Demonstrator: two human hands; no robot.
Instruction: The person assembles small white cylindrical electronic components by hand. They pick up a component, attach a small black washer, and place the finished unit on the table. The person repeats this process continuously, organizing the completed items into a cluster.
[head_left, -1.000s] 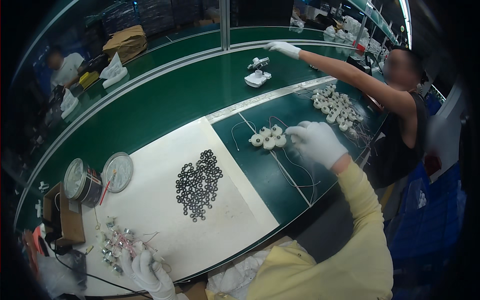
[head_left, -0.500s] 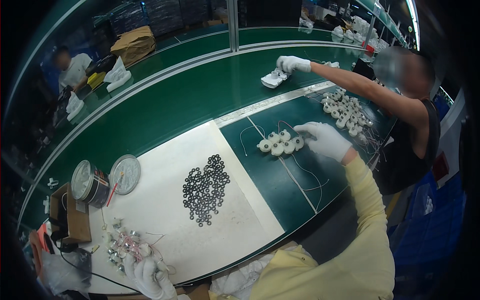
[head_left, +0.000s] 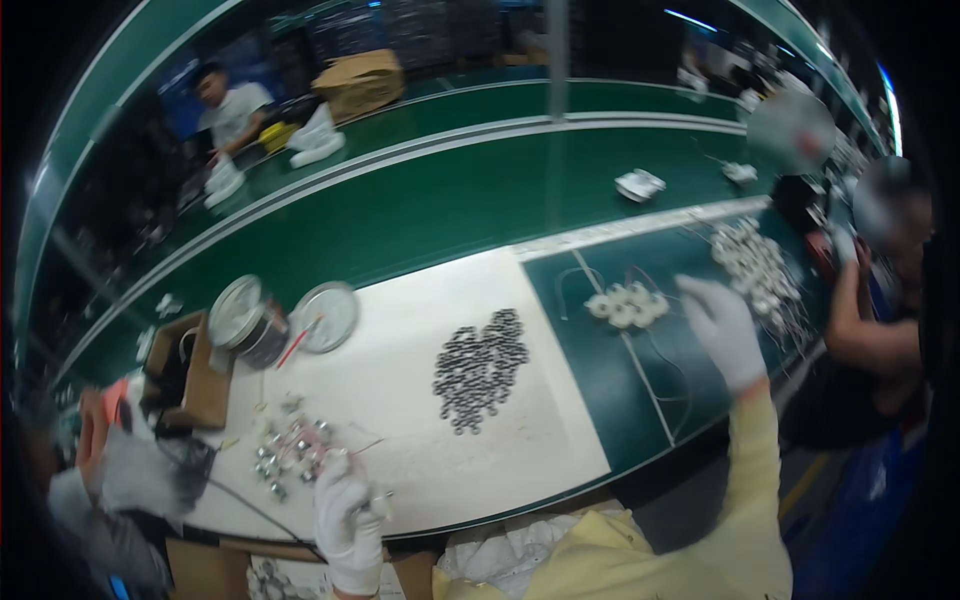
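Note:
My left hand [head_left: 348, 525], in a white glove, is closed at the near edge of the white work sheet. A small silvery motor [head_left: 380, 502] sticks out between its fingers, partly hidden and blurred. Just beyond it lies a loose pile of small metal motors [head_left: 292, 452] with thin wires. My right hand [head_left: 722, 330], also gloved, hovers over the green mat with fingers outstretched and nothing visible in them. To its left sits a cluster of white round motor housings [head_left: 628, 306] with trailing wires.
Many black rings [head_left: 480, 372] lie on the white sheet [head_left: 400, 330]. A tin [head_left: 250, 325], its lid [head_left: 327, 316] and a cardboard box [head_left: 190, 375] stand left. More white housings [head_left: 752, 262] are heaped right, beside a co-worker [head_left: 880, 340]. White parts [head_left: 640, 184] rest on the green belt [head_left: 480, 200].
The view has swung, shifting the bench rightward. My left hand has come away from the motor pile with a motor in it. My right hand has drawn off the housings. The co-worker's arm has pulled back.

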